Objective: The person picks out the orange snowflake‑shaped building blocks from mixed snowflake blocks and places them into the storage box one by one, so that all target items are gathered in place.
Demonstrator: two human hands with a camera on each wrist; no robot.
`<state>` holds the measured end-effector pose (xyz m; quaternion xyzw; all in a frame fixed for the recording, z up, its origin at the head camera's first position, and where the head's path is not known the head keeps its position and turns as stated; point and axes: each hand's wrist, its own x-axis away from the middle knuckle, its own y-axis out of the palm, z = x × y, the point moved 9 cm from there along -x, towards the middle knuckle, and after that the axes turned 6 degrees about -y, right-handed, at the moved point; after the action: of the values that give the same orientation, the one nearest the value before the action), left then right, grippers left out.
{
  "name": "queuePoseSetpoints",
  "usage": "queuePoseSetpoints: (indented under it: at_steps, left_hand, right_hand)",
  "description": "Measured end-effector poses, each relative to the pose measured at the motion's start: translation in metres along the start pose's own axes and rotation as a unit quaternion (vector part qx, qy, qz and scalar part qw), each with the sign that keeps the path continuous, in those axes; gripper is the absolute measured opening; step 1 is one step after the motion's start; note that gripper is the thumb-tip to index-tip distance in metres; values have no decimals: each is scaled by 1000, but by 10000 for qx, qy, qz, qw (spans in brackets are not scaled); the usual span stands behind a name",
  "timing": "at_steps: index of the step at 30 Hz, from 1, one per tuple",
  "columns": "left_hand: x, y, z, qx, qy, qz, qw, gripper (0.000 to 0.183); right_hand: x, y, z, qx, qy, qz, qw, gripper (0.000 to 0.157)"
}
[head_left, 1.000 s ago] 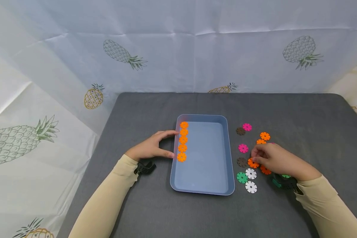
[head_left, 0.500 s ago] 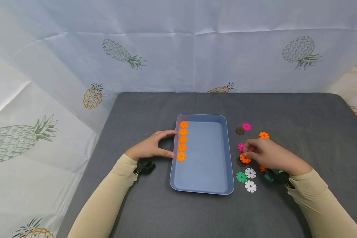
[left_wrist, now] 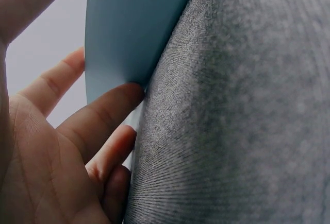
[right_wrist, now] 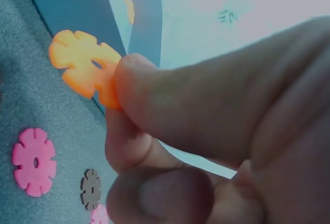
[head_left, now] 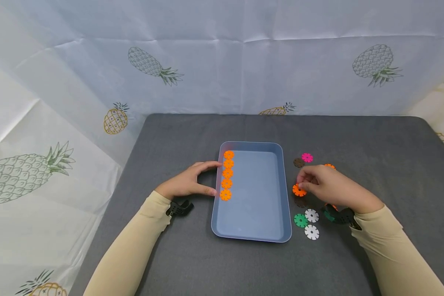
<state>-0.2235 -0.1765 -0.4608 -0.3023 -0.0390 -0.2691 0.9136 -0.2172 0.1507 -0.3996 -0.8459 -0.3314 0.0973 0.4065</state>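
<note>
Your right hand's grip (head_left: pixel 323 186) is pinching an orange disc (head_left: pixel 299 191) just right of the tray (head_left: pixel 255 201), your left hand's grip (head_left: pixel 186 181) is resting wide-spread against it, five orange discs (head_left: pixel 228 175) are lining its left side, and mixed discs (head_left: pixel 309 234) on the counter (head_left: pixel 244 267) are apparently remaining

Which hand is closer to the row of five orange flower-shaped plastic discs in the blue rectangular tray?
Left. The left hand touches the left side of the tray, beside the row of discs. The right hand is past the tray's right side, pinching another orange disc.
</note>
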Motion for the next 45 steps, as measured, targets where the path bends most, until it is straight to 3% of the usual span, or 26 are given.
queuePoseSetpoints:
  at_steps: [13, 22, 32, 45]
  left_hand:
    - [2, 0, 3, 22, -18, 4, 10000, 87]
    - [3, 0, 3, 3, -70, 10, 10000, 88]
    - [0, -1, 4, -21, -40, -19, 10000, 87]
    - [2, 0, 5, 15, 43, -14, 10000, 87]
  right_hand:
    - [-6, -8, -11, 229, -89, 192, 9995, 8]
    - [-17, -9, -27, 77, -247, 318, 9992, 4]
    - [-31, -2, -42, -151, -402, 298, 9986, 5]
    - [-56, 22, -48, -168, -488, -56, 9987, 6]
